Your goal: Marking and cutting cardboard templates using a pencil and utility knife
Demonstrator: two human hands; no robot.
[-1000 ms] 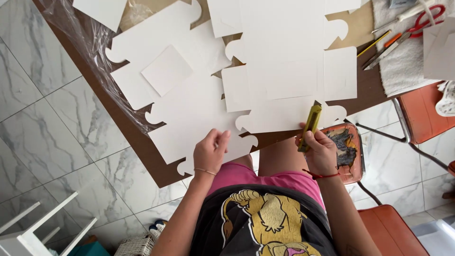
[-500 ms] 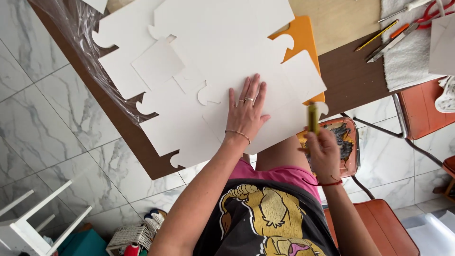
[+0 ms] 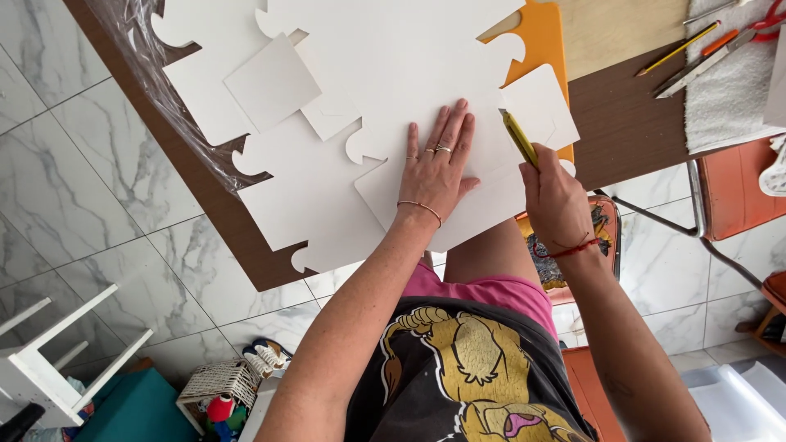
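Closest to us, our right hand [image 3: 555, 200] has its fingers wrapped tight around a yellow-green utility knife [image 3: 521, 139], which sticks out past the knuckles with its far end down on the white card sheet [image 3: 409, 74], just right of our other hand. The exact tip is too small to make out.

Our left hand [image 3: 438, 168] isn't gripping anything: it lies palm-down on that same sheet, fingers [image 3: 452, 131] spread and flat, pinning it to the table [image 3: 630, 123]. So the card sits directly under those fingers, and the knife is just beside the index finger, not touching it as far as we can tell.

A bit further out, an orange cutting mat [image 3: 544, 41] peeks from under the sheet's right edge. More white cut-outs with scalloped notches are piled to the left, with a small white square [image 3: 273, 82] on top and clear plastic film [image 3: 139, 57] bunched along the table's left edge.

Far right corner: a yellow pencil [image 3: 679, 49], red-handled scissors [image 3: 765, 16] and a white towel [image 3: 729, 98].
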